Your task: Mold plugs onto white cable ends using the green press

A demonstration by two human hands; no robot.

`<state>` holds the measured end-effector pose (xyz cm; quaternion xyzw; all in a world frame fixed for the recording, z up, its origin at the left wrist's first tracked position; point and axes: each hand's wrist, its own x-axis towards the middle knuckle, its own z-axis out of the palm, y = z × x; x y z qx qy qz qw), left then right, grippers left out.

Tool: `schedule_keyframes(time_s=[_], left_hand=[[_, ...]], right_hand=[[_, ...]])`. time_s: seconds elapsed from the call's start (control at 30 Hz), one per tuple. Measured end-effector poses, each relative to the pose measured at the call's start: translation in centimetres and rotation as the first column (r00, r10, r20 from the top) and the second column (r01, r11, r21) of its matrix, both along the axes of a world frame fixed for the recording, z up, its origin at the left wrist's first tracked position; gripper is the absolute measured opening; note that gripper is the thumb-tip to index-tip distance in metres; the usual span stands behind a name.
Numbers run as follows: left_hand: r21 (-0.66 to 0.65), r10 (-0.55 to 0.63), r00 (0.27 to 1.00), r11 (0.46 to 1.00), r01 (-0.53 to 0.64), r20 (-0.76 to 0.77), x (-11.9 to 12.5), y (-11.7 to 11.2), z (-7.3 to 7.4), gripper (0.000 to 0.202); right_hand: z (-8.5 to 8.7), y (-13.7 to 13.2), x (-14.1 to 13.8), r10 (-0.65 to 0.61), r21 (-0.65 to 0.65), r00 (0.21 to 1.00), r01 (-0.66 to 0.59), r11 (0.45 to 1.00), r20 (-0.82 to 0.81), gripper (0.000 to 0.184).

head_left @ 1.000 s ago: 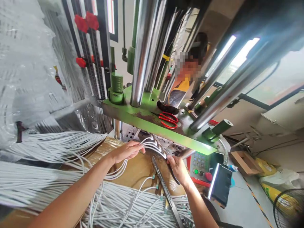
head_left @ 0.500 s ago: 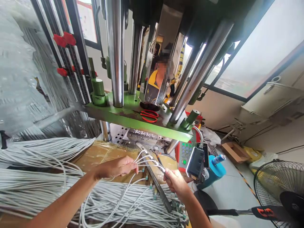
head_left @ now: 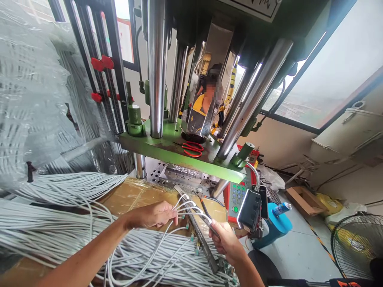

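My left hand [head_left: 161,213] is closed around several thin white cables [head_left: 182,206], which fan out from its fingers to the right. Opposite it, my right hand [head_left: 224,237] is closed at the white ends of these cables; part of what it grips is hidden by the fingers. Beneath the cables a long metal bar [head_left: 200,235] lies slantwise, with small clear plugs [head_left: 192,237] along its left side. Pliers with orange and black handles [head_left: 205,205] rest just beyond the right hand.
A green press plate [head_left: 167,149] with steel columns stands ahead, red-handled scissors [head_left: 193,149] on it. Below is a metal mould [head_left: 182,173]. Bundled white cables [head_left: 54,227] cover the left. A control panel [head_left: 236,195], blue container [head_left: 277,223] and fan [head_left: 359,243] stand right.
The view has shifted, so the press and bench sit slightly lower and to the right. Both hands keep their hold on the cables, with little movement between them.
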<state>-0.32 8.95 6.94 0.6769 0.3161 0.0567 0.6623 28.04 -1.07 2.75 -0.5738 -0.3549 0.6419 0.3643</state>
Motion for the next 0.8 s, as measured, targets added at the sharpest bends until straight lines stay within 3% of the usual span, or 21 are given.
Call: schedule_keyframes(time_s=[0.47,0.53,0.6,0.67,0.73,0.8], left_hand=[[-0.011,-0.039,0.999,0.999,0.039,0.023,-0.1,0.2,0.7,0.059],[-0.007,-0.027,0.999,1.000,0.027,0.028,0.0,0.2,0.7,0.059],[0.025,-0.001,0.999,1.000,0.000,0.047,0.3,-0.4,0.7,0.057],[0.047,-0.031,0.997,0.999,0.028,0.072,0.5,-1.6,0.4,0.055],[0.019,-0.089,0.989,0.996,0.088,0.115,0.5,-3.4,0.2,0.055],[-0.071,-0.087,0.980,0.992,0.102,0.180,0.1,-5.4,0.1,0.056]], right_hand=[[0.1,0.0,-0.4,0.007,-0.099,0.998,-0.014,0.995,-0.067,0.058],[0.3,0.1,-0.4,0.009,-0.102,1.000,-0.010,0.995,-0.009,0.061],[0.2,0.1,-0.2,-0.001,0.000,0.981,0.001,1.000,0.193,0.064],[-0.4,-0.2,0.2,-0.071,0.232,0.864,-0.053,0.971,0.498,0.063],[-1.6,-0.6,0.8,-0.202,0.426,0.644,-0.212,0.880,0.738,0.058],[-2.8,-1.2,1.5,-0.328,0.492,0.423,-0.372,0.787,0.845,0.051]])
